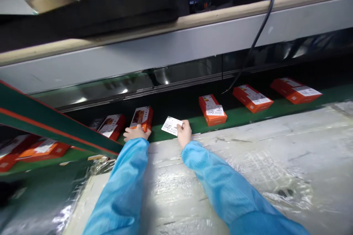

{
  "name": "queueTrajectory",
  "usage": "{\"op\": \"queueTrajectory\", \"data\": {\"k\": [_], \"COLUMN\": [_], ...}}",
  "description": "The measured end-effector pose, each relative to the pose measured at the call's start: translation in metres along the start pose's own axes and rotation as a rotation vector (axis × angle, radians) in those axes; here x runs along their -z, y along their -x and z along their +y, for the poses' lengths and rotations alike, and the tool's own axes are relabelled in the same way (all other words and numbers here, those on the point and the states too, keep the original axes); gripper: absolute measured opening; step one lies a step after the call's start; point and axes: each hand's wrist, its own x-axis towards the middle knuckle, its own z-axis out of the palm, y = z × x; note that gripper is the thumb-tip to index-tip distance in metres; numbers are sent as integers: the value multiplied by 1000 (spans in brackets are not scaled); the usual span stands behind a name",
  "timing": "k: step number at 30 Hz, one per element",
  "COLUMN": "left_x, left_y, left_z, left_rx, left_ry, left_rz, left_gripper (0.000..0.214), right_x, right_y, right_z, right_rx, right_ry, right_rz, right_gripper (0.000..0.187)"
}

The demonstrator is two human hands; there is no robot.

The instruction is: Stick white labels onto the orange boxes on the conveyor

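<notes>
Both my arms in blue sleeves reach forward to a green conveyor belt [242,114]. My left hand [135,133] is closed on the near end of an orange box [141,116] that stands tilted up on the belt. My right hand [184,132] pinches a small white printed label [171,125] just right of that box. Another orange box [111,125] lies directly to the left of the held one.
Three orange boxes with white labels [212,109] [252,97] [295,90] lie spaced along the belt to the right. More orange boxes [41,147] sit at the left under a slanted green rail [55,123]. A plastic-covered worktop [261,161] lies before me. A black cable [256,36] hangs above.
</notes>
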Motion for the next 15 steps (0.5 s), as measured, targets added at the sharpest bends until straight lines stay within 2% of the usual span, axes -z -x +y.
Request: {"op": "queueTrajectory", "data": {"k": [5,8,12,15], "left_x": [6,10,5,-2], "left_y": [15,45,90,106], "left_z": [15,34,66,81], "left_rx": [-129,-339,-590,-761], "left_ry": [33,65,239,422], "left_rz": [82,177,337,360], "left_gripper": [55,48,45,43], "right_x": [4,10,22,31], "right_y": [4,4,-3,-12], "right_z": [-9,-17,-28,-35], "right_rx": [53,99,143,149], "right_ry": [35,61,64,52], "right_rz": [40,89,169,215], "right_gripper": [10,14,26,35]}}
